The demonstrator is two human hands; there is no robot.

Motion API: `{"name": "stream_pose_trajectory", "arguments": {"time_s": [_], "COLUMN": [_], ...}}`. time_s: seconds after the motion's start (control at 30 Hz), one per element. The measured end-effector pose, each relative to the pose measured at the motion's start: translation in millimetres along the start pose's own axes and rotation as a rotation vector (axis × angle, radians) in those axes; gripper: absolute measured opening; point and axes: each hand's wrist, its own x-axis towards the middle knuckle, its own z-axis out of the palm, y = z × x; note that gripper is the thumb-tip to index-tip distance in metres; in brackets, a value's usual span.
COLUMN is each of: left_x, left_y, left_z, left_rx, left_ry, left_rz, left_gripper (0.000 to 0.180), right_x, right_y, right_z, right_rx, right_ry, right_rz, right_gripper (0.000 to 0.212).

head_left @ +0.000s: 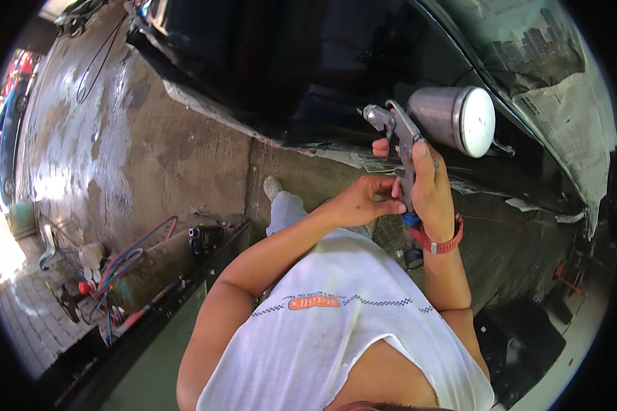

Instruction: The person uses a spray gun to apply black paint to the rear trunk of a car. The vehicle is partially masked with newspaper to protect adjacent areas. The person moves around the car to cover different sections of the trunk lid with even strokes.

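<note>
My right hand (430,188), with a red watch on its wrist, is wrapped round the handle of a metal spray gun (406,164). The gun's nozzle points to the far left, and its silver paint cup (440,115) with a pale round lid sticks out to the right. Beside the base of the handle, my left hand (367,198) pinches the gun with thumb and fingers, just above a blue fitting (410,218). What exactly those fingertips press on is partly hidden. A glossy black car panel (281,75) spreads out beyond the gun.
Newspaper (562,120) masks the car at the right, and paper strips line the panel's lower edge. On the left are a rusty cylinder tank (151,270) and red and blue hoses (127,260). The concrete floor (185,154) looks stained and partly wet.
</note>
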Motion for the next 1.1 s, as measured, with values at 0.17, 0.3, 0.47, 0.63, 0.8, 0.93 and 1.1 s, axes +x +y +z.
{"name": "stream_pose_trajectory", "arguments": {"time_s": [0.17,0.3,0.47,0.63,0.8,0.93,1.1], "left_x": [-1,11,26,35,31,26,24], "left_y": [-4,-7,10,20,31,33,33], "left_z": [9,0,-15,-37,-53,-64,-74], "left_rx": [-0.108,-0.277,-0.21,-0.24,-0.288,-0.309,-0.337], "left_ry": [0.167,0.187,0.187,0.167,0.146,0.121,0.094], "left_rz": [0.065,0.151,0.283,0.345,0.382,0.379,0.361], "left_gripper": [0.017,0.011,0.015,0.026,0.027,0.028,0.027], "right_x": [18,35,60,82,94,98,102], "right_y": [-11,-24,-45,-64,-72,-75,-76], "right_z": [11,21,31,52,73,86,95], "right_rx": [-0.029,-0.072,-0.233,-0.354,-0.42,-0.452,-0.467], "right_ry": [-0.017,-0.024,-0.027,-0.001,0.004,0.004,0.011], "right_rz": [0.029,0.032,0.026,-0.02,0.004,0.024,0.035], "right_gripper": [0.056,0.057,0.062,0.067,0.068,0.068,0.067]}}
